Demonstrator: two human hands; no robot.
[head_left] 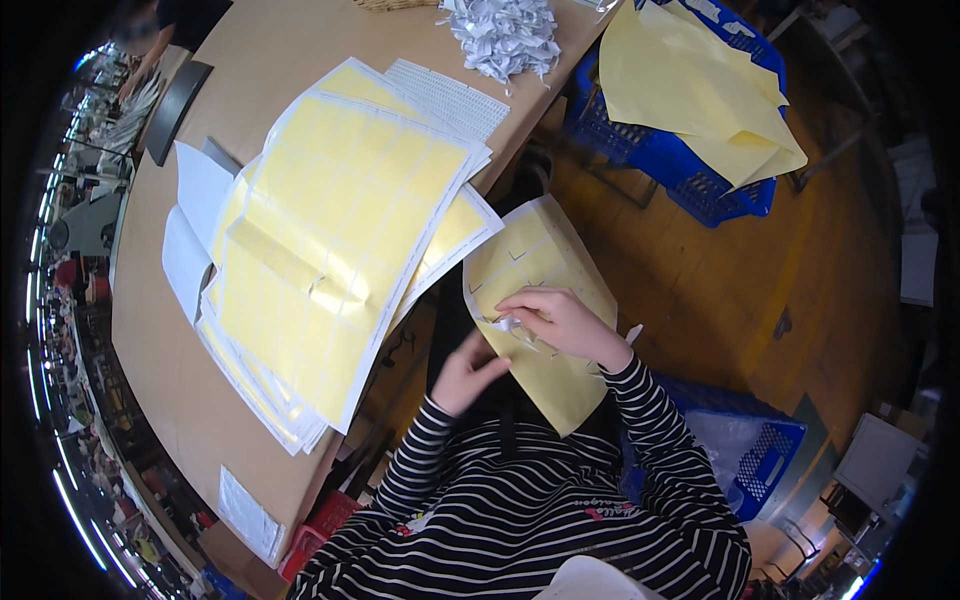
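A yellow sheet (568, 393) with small printed marks lies across my lap, slanting down from the table edge. My right hand (562, 320) is over its middle, fingers pinched on a small white strip (510, 323). At the sheet's left edge is my left hand (467, 376), slightly blurred, with thumb and fingers apart and nothing visible in it. A smaller white scrap (634, 333) shows beside my right wrist. On the table to the left, large yellow sheets with white borders (330, 240) are piled unevenly.
A heap of white strips (503, 38) sits at the table's far edge. Yellow sheets (690, 90) lie over a blue crate (715, 200) at the far right. Another blue crate (765, 455) stands by my right elbow. A flat clear packet (250, 515) rests on the near table (165, 350).
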